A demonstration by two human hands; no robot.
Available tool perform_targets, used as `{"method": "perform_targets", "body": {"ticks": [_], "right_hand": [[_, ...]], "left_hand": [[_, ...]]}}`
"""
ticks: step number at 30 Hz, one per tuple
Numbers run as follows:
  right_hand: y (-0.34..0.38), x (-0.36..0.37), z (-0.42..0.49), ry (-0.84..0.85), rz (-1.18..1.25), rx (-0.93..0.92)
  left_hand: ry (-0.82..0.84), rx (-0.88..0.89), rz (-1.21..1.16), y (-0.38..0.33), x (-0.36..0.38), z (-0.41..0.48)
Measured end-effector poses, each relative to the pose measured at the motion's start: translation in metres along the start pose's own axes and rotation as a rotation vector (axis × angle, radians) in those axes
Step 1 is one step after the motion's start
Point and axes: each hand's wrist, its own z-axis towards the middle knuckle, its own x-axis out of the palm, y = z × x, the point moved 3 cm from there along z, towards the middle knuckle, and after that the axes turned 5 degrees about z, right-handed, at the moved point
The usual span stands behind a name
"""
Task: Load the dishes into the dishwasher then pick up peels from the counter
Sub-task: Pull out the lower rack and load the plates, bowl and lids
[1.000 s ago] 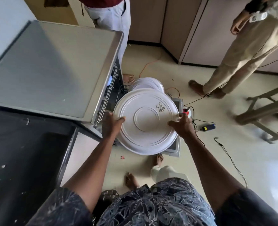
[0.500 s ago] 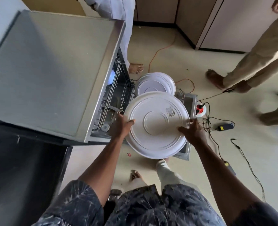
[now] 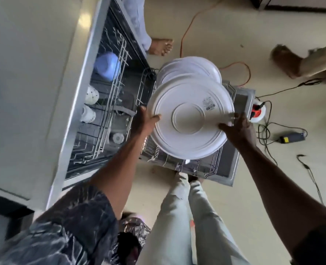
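Observation:
I hold a large white plate point(image 3: 189, 119) upside down, with a barcode sticker on its underside, above the pulled-out lower rack point(image 3: 213, 167) of the open dishwasher. My left hand point(image 3: 144, 121) grips its left rim and my right hand point(image 3: 238, 129) grips its right rim. A second white plate point(image 3: 194, 68) stands in the rack just behind it. The upper rack point(image 3: 108, 104) holds a blue bowl point(image 3: 107, 66) and two white cups point(image 3: 90, 94).
The dishwasher's flat top point(image 3: 30, 88) fills the left. Orange and black cables, a red and white socket reel point(image 3: 257, 113) and a black adapter point(image 3: 292, 138) lie on the floor to the right. Another person's bare foot point(image 3: 160, 47) and a shoe point(image 3: 286, 60) are nearby.
My head has leaned forward over the dishwasher, so its racks and the dishes inside now show. The plate stays gripped in both hands, lower and closer to the bottom rack.

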Motion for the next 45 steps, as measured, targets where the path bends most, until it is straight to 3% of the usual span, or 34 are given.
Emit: {"method": "perform_targets", "body": {"ticks": [6, 15, 26, 36, 45], "right_hand": [[-0.004, 0.041, 0.065, -0.045, -0.061, -0.049], [0.008, 0.078, 0.138, -0.165, 0.090, -0.038], [0.012, 0.089, 0.161, -0.268, 0.080, -0.003], [-0.002, 0.118, 0.169, -0.266, 0.096, -0.073], [-0.007, 0.133, 0.173, -0.273, 0.060, -0.023]], "left_hand": [[-0.030, 0.033, -0.003, 0.000, 0.021, 0.080], [-0.188, 0.103, -0.126, -0.009, 0.031, 0.172], [-0.312, 0.206, -0.232, -0.020, 0.044, 0.204], [-0.295, 0.200, -0.157, 0.006, 0.057, 0.230], [-0.274, 0.177, -0.125, 0.013, 0.067, 0.253]]}}
